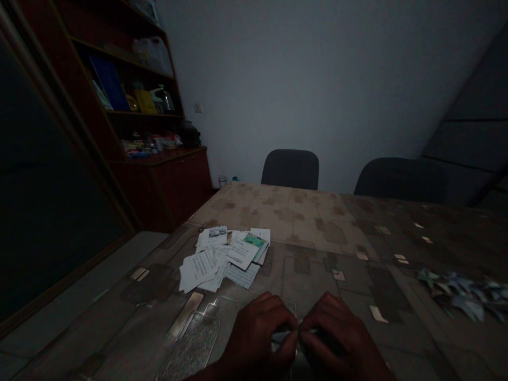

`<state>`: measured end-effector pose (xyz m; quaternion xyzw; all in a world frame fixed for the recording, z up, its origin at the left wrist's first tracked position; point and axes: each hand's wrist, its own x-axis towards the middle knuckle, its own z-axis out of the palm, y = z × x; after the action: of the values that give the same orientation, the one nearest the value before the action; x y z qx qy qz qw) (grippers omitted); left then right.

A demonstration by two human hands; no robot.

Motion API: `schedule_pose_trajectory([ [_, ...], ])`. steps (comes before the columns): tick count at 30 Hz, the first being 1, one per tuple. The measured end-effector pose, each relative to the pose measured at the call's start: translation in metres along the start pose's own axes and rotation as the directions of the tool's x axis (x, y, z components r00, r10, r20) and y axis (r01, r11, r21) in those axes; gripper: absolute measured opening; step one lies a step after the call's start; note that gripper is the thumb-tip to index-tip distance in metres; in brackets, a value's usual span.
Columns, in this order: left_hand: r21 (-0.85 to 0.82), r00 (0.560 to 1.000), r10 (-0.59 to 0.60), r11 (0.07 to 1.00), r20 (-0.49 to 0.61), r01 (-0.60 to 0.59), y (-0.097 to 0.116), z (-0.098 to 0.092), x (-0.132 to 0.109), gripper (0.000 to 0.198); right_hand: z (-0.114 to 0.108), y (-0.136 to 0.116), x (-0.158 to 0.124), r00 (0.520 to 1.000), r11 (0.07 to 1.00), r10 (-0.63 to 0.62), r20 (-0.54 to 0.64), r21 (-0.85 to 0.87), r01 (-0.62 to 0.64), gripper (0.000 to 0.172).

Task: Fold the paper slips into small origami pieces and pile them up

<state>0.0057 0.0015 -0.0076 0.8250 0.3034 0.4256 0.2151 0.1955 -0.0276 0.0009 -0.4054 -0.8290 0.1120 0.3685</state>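
Observation:
My left hand (262,330) and my right hand (337,336) meet at the near edge of the table, thumbs and fingertips pinched close together. Between them shows a small pale piece of paper (281,336), mostly covered by my fingers. Its exact shape cannot be made out in the dim light. Beyond my left hand lies a loose pile of printed paper sheets (230,256), one with a green picture. Off to the right of my right hand sits a heap of small folded paper pieces (468,293).
A patterned cloth covers the table (313,217). Two dark chairs, one near the middle (290,168) and one at the right (399,179), stand along the far side. At the left rises a reddish cabinet (178,185) with shelves of household items.

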Motion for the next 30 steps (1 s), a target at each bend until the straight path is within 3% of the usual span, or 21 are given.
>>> schedule_pose_trajectory([
  [6,0.034,0.995,0.090,0.996,-0.048,-0.088,0.000,0.000,0.003,0.013,-0.005,-0.005,0.004,0.999,0.999,0.040,0.010,0.010,-0.040,0.023],
  [9,0.053,0.996,0.072,0.996,-0.053,-0.069,-0.003,-0.002,0.003,0.015,-0.015,-0.008,0.004,0.989,0.988,0.145,0.040,0.049,-0.147,0.026],
  [16,0.088,1.000,-0.008,0.996,0.013,0.006,-0.009,-0.011,0.004,0.017,-0.024,0.003,0.004,0.934,0.927,0.349,0.070,0.123,-0.355,0.027],
  [20,0.118,0.981,-0.184,0.977,0.061,0.177,-0.008,-0.021,0.007,0.017,-0.028,0.007,0.004,0.877,0.870,0.474,0.076,0.109,-0.480,0.028],
  [24,0.018,0.972,-0.203,0.979,0.117,0.202,-0.004,-0.025,0.009,0.013,-0.024,0.000,0.003,0.887,0.877,0.445,0.122,0.140,-0.459,0.027],
  [27,-0.068,0.965,-0.159,0.982,0.210,0.176,-0.003,-0.019,0.009,0.011,-0.018,-0.008,0.005,0.916,0.901,0.383,0.123,0.167,-0.399,0.023],
  [30,-0.153,0.952,-0.187,0.961,0.243,0.228,-0.005,-0.014,0.006,0.012,-0.014,-0.011,0.007,0.923,0.904,0.370,0.107,0.189,-0.385,0.019],
])
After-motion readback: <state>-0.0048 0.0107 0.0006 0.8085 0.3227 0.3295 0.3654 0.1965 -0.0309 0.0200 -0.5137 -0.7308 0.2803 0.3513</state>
